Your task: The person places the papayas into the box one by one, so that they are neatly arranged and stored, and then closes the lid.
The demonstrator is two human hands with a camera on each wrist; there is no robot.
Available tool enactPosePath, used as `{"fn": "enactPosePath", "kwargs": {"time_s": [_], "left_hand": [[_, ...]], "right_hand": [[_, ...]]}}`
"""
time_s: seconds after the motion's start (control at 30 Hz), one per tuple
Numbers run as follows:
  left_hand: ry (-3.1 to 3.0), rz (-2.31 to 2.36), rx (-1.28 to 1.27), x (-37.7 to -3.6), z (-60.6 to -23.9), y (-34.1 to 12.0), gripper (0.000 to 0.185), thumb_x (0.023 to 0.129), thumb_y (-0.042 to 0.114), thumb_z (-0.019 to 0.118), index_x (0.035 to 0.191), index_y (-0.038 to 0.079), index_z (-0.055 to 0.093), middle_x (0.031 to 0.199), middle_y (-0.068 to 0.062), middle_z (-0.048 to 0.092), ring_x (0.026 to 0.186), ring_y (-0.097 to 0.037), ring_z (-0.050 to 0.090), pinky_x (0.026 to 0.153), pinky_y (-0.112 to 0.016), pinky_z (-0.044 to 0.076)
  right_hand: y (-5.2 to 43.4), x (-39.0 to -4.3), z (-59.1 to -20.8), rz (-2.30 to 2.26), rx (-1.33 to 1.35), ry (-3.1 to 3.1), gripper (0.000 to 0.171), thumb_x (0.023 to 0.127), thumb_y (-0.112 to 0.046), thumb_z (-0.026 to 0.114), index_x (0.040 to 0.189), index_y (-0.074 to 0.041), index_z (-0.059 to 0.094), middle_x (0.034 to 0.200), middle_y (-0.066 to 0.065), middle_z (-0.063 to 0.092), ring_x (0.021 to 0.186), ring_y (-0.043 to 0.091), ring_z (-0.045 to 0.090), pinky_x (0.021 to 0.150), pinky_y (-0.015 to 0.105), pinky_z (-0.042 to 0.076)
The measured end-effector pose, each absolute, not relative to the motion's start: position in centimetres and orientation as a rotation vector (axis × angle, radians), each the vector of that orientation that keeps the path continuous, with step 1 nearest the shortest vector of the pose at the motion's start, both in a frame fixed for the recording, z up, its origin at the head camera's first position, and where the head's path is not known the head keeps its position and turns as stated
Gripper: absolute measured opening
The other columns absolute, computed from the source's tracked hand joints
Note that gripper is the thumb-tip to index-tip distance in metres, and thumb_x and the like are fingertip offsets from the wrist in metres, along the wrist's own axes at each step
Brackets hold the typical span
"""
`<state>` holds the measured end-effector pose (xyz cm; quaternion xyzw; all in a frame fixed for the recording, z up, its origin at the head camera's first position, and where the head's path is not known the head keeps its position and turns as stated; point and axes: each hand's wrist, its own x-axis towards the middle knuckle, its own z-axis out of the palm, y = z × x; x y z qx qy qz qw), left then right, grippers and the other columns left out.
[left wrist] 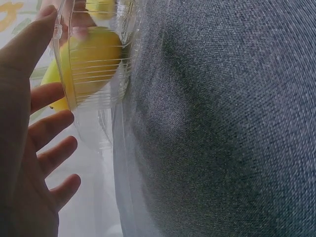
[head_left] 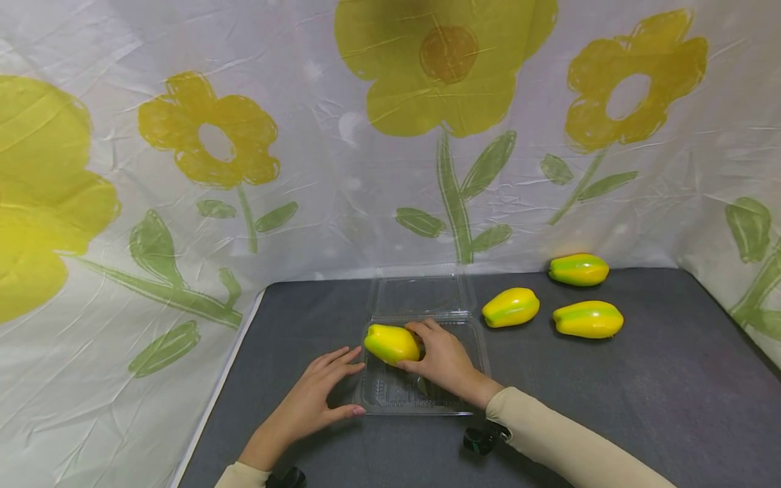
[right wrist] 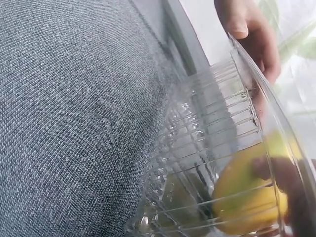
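Note:
A yellow papaya with green streaks point(head_left: 390, 343) is in my right hand point(head_left: 445, 359), which grips its right end between thumb and fingers. It is over the left part of a clear plastic clamshell box point(head_left: 421, 409), whose lid point(head_left: 421, 296) lies folded back behind. My left hand point(head_left: 311, 396) is at the box's left side, fingers spread and thumb apart, with fingertips right at the rim. Through the ribbed wall, the left wrist view shows the papaya point(left wrist: 94, 64) inside the box's outline. In the right wrist view the papaya point(right wrist: 247, 192) appears partly behind the wall.
To the right of the box lie three more papayas: one point(head_left: 511, 308) close by the lid, one point(head_left: 588, 320) farther right, and one point(head_left: 579, 270) near the back edge. A dark grey cloth covers the table point(head_left: 641, 400). Behind it hangs a flower-printed white curtain point(head_left: 342, 203).

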<state>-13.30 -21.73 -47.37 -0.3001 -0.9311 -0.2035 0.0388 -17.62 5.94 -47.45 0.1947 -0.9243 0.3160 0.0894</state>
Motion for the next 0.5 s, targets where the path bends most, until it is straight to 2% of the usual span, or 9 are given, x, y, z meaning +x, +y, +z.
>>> {"fn": "enactPosePath", "kwargs": {"time_s": [0.17,0.5], "left_hand": [[-2.859,-0.616,-0.917,-13.3,-47.33,-21.71,0.075,0.078,0.06,0.073,0.141,0.024,0.056,0.159,0.002,0.04,0.146,-0.034,0.039,0.112,-0.062,0.035],[-2.855,-0.614,-0.923,-13.32,-47.36,-21.77,0.077,0.08,0.068,0.065,0.141,0.023,0.056,0.159,0.003,0.04,0.146,-0.033,0.039,0.112,-0.062,0.035]], "right_hand": [[5.97,-17.58,-47.48,0.933,0.594,-2.755,0.069,0.074,-0.043,0.086,0.13,-0.012,0.062,0.111,0.005,0.065,0.085,0.015,0.064,0.075,0.034,0.057],[5.89,-17.72,-47.48,0.918,0.58,-2.745,0.067,0.074,-0.043,0.086,0.129,-0.012,0.063,0.112,0.005,0.066,0.088,0.017,0.066,0.077,0.037,0.057]]}}
